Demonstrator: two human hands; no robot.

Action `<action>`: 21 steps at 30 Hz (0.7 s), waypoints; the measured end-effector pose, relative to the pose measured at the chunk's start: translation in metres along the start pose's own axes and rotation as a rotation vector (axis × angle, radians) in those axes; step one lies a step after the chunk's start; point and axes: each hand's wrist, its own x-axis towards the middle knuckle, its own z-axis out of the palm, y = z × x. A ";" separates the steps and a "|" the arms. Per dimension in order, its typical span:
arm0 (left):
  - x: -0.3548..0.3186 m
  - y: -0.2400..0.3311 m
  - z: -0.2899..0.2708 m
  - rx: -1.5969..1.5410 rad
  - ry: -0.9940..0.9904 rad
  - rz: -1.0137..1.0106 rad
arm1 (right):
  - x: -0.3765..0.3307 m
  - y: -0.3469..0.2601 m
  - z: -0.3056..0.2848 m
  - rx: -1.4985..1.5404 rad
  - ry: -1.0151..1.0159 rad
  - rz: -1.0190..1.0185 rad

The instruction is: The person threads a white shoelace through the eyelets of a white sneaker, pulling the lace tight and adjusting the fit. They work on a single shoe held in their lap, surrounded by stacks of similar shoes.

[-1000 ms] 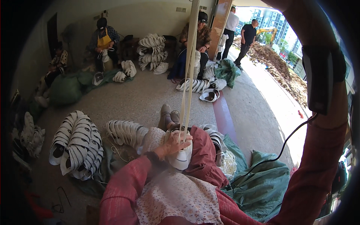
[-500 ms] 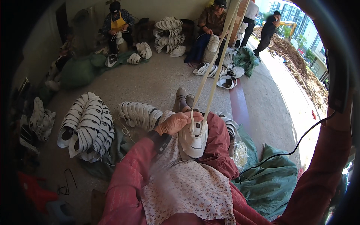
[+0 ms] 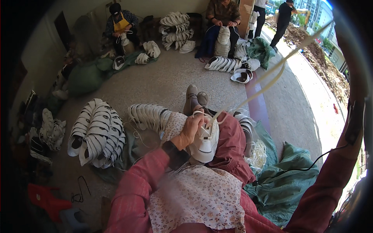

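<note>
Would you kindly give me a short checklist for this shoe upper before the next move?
1. White shoe upper at the person's lap, toe end toward the person: ok.
2. Left hand at the upper's lacing area: ok.
3. What the left hand's fingers pinch: cannot tell; the hand's own back covers it.
4. Lace strands straight and taut: not ok; one visibly bows on its way up to the right.
5. Right hand's grip on the strands: cannot tell; the hand is not visible at the dark rim.
6. Black cable apart from the strands: ok.

Shoe workshop | stacked white shoe uppers | seated co-workers
</note>
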 end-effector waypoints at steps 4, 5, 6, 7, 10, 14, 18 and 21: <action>-0.017 0.036 -0.024 -0.577 0.160 -0.055 | -0.055 0.027 -0.161 0.184 0.302 0.009; -0.024 0.032 -0.050 -0.613 0.227 -0.035 | -0.082 0.060 -0.206 0.209 0.461 0.043; -0.021 0.022 -0.072 -0.674 0.209 -0.040 | -0.131 0.058 -0.265 0.353 0.538 0.068; -0.020 0.014 -0.099 -0.743 0.197 -0.038 | -0.173 0.062 -0.306 0.296 0.624 0.098; -0.074 0.028 -0.165 -0.711 0.453 -0.064 | -0.246 0.211 -0.326 0.484 0.830 0.373; -0.082 0.011 -0.216 -0.527 0.368 -0.365 | -0.360 0.281 -0.331 0.770 0.453 0.566; -0.150 0.065 -0.193 0.388 0.387 -0.786 | -0.259 0.417 -0.093 0.067 0.955 0.746; -0.130 0.055 -0.179 0.880 0.171 -0.640 | -0.246 0.423 -0.005 -0.244 0.618 0.722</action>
